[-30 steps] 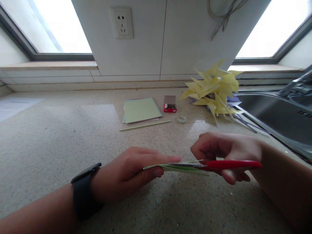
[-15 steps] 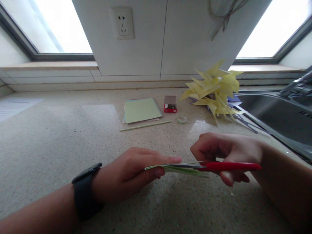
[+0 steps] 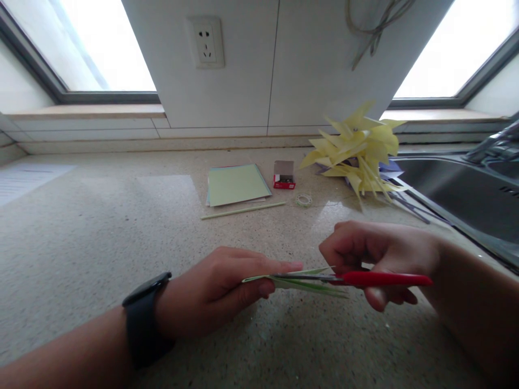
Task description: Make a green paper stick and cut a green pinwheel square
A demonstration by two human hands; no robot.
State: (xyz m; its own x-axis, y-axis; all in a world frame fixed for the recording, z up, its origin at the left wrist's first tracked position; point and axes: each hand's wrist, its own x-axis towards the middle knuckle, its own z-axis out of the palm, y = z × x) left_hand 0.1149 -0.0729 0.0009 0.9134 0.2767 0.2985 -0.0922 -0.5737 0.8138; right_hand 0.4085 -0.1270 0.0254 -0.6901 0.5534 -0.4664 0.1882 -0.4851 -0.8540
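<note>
My left hand point(image 3: 231, 283), with a black watch on the wrist, pinches a folded piece of light green paper point(image 3: 312, 287) between thumb and fingers. The paper is seen nearly edge-on, its layers spread apart toward the right. My right hand point(image 3: 377, 259) is closed on a pair of scissors point(image 3: 385, 279) with red handles. The metal blades point left and lie among the paper's layers, their tips close to my left fingertips. How far the blades are apart cannot be made out.
Farther back on the speckled counter point(image 3: 101, 232) lie a stack of coloured paper point(image 3: 238, 185), a pale green stick point(image 3: 243, 210), a small open red box point(image 3: 284, 181) and a roll of tape point(image 3: 303, 200). Yellow paper pinwheels point(image 3: 360, 143) lie beside the metal sink point(image 3: 466, 183) at right.
The view has shifted very slightly. The paper's layers look a little more spread around the scissor blades. Both hands keep nearly the same place and grip.
</note>
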